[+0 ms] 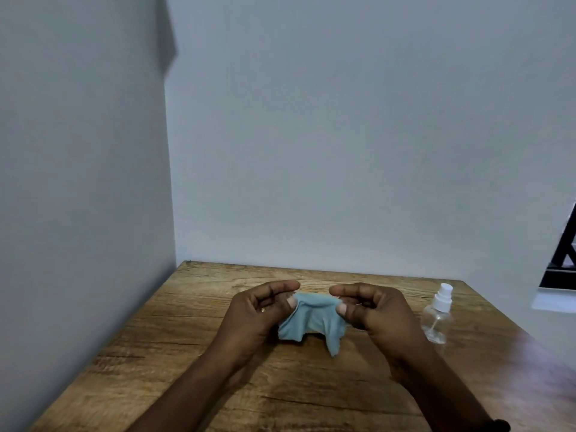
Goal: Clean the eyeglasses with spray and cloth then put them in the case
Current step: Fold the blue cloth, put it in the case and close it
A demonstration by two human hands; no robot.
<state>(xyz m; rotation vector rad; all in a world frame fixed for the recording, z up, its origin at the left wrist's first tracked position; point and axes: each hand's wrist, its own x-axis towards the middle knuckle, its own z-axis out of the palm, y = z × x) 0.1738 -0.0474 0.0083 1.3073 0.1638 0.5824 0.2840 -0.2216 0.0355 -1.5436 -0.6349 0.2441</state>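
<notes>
A light blue cloth (314,322) hangs between my two hands above the wooden table (174,332). My left hand (261,310) pinches its upper left edge between thumb and fingers. My right hand (371,310) pinches the upper right edge the same way. The cloth sags in folds below my thumbs. A small clear spray bottle (436,316) with a white nozzle stands upright on the table just right of my right hand. No eyeglasses and no case are in view; whether anything sits under the cloth is hidden.
White walls meet in a corner behind and to the left of the table. A dark frame (561,260) stands past the table's far right corner. The table's right edge runs diagonally near the bottle.
</notes>
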